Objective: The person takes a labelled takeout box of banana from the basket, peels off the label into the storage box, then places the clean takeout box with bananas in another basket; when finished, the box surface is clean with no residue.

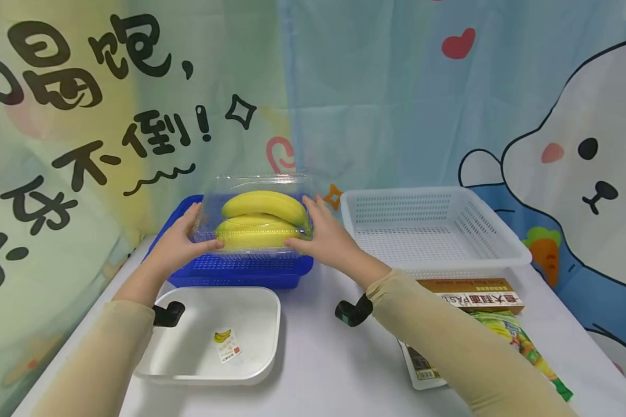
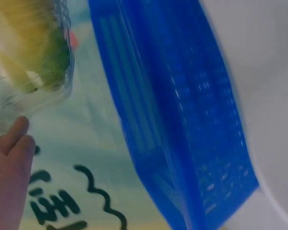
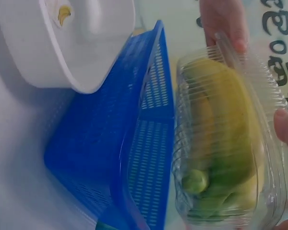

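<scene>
A clear plastic clamshell box (image 1: 261, 184) with yellow bananas (image 1: 263, 223) inside is held up over the blue basket (image 1: 229, 272). My left hand (image 1: 179, 240) grips its left end, thumb along the front. On the other end my right hand (image 1: 331, 237) holds it the same way, thumb at the front edge and fingers behind. In the right wrist view, the bananas (image 3: 225, 124) show greenish ends through the ribbed wall, and a gap separates the box from the blue basket (image 3: 101, 139).
In front of the blue basket stands a white tub (image 1: 188, 359) holding a small card with a banana picture (image 1: 226, 346). A white basket (image 1: 412, 243) sits at back right. Before it lie a brown pasta box (image 1: 480, 294) and a green-yellow packet (image 1: 521, 341), partly behind the right sleeve.
</scene>
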Action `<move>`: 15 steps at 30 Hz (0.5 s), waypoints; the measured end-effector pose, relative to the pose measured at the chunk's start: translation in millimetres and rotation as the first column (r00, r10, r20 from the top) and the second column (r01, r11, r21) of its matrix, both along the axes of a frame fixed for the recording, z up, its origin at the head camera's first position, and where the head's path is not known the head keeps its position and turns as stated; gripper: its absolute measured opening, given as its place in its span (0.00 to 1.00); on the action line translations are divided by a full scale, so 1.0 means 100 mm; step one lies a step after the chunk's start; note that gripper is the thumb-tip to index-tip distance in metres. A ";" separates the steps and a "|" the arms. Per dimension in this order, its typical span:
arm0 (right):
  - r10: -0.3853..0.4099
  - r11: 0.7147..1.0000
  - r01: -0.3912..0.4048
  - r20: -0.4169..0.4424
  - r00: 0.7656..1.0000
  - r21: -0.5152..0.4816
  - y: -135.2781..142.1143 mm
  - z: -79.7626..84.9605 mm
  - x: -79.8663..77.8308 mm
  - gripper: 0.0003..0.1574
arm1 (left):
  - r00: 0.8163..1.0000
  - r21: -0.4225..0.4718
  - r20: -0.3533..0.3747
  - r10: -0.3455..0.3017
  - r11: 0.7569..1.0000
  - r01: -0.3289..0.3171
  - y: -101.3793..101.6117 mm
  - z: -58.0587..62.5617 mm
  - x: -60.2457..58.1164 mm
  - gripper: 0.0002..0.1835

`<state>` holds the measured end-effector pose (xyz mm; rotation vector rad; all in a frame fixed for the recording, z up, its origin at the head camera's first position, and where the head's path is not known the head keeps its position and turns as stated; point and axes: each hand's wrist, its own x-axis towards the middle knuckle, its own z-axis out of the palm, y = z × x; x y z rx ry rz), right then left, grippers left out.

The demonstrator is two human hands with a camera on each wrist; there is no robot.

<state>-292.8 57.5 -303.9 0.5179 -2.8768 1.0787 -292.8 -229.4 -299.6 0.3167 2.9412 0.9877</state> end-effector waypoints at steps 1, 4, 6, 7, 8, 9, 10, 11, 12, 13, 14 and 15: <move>-0.002 1.000 0.002 -0.002 1.000 -0.003 -0.03 -0.02 -0.04 0.59 | 1.000 -0.006 0.015 0.002 1.000 -0.002 -0.02 0.01 -0.04 0.56; -0.008 1.000 0.009 0.014 1.000 -0.029 -0.14 -0.08 -0.17 0.58 | 0.998 -0.007 0.065 -0.003 1.000 0.003 -0.10 0.02 -0.14 0.56; -0.012 0.998 0.014 0.030 0.999 -0.054 -0.21 -0.13 -0.25 0.59 | 0.995 -0.006 0.102 -0.013 1.000 0.013 -0.15 0.02 -0.20 0.56; -0.012 0.998 0.015 0.042 0.999 -0.065 -0.24 -0.16 -0.29 0.59 | 0.992 -0.003 0.123 -0.019 1.000 0.019 -0.18 0.01 -0.23 0.55; -0.009 0.997 0.013 0.056 0.998 -0.077 -0.27 -0.19 -0.32 0.59 | 0.989 0.002 0.142 -0.025 1.000 0.025 -0.20 -0.01 -0.26 0.55; -0.006 0.996 0.013 0.071 0.997 -0.085 -0.30 -0.21 -0.35 0.60 | 0.986 0.011 0.164 -0.031 0.999 0.030 -0.23 -0.03 -0.29 0.55; -0.004 0.995 0.012 0.087 0.996 -0.094 -0.33 -0.25 -0.38 0.60 | 0.982 0.019 0.186 -0.034 0.999 0.031 -0.25 -0.05 -0.31 0.55; -0.003 0.995 0.012 0.100 0.995 -0.096 -0.35 -0.28 -0.40 0.61 | 0.979 0.024 0.202 -0.035 0.999 0.031 -0.27 -0.08 -0.33 0.56; -0.003 0.996 0.013 0.111 0.994 -0.092 -0.37 -0.31 -0.42 0.61 | 0.976 0.033 0.216 -0.037 0.999 0.030 -0.29 -0.12 -0.35 0.56; -0.004 0.996 0.015 0.122 0.993 -0.084 -0.40 -0.35 -0.44 0.61 | 0.974 0.033 0.225 -0.036 0.999 0.029 -0.31 -0.16 -0.36 0.56; -0.007 0.997 0.017 0.131 0.991 -0.072 -0.42 -0.38 -0.45 0.62 | 0.972 0.036 0.230 -0.037 0.999 0.030 -0.33 -0.20 -0.38 0.57; -0.008 0.998 0.016 0.136 0.991 -0.062 -0.44 -0.41 -0.46 0.62 | 0.971 0.040 0.235 -0.034 0.999 0.026 -0.35 -0.24 -0.39 0.57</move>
